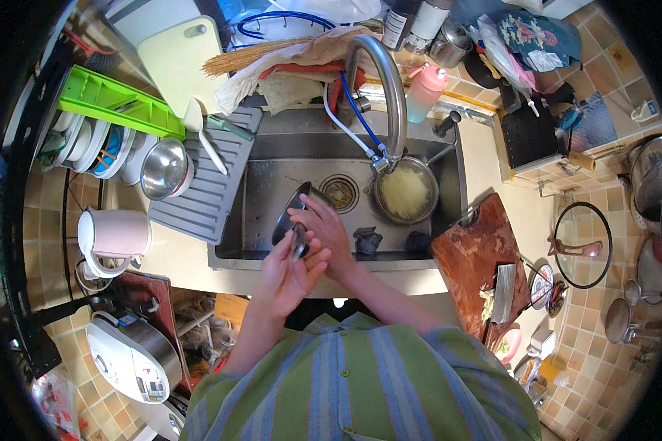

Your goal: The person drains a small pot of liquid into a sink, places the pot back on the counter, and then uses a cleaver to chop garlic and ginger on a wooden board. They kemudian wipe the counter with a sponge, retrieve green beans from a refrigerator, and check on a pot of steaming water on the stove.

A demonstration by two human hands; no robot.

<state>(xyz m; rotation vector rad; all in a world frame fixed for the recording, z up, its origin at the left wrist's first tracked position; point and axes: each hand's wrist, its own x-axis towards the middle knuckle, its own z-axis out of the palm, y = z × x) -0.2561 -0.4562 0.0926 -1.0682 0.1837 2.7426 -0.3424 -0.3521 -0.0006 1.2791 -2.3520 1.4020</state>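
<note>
Over the near left part of the steel sink (276, 187), my left hand (289, 270) holds a small shiny metal utensil (299, 242), perhaps a spoon; its shape is partly hidden by fingers. My right hand (328, 231) crosses in front of a dark metal bowl (288, 218) tilted in the sink, fingers near its rim; whether it grips the bowl or the utensil is unclear. Right of the drain (339, 193), under the curved faucet (400, 110), stands a metal pan (407, 190) with pale yellow shreds (404, 192) in it. A dark crumpled item (367, 241) lies at the sink's near side.
A grey drying mat (209, 182) with a white spatula (204, 135) and stacked bowls (164, 168) lies left. On the right, a wooden cutting board (469, 259) bears a cleaver (503, 292) and overhangs the sink corner. A pink kettle (116, 237) stands far left.
</note>
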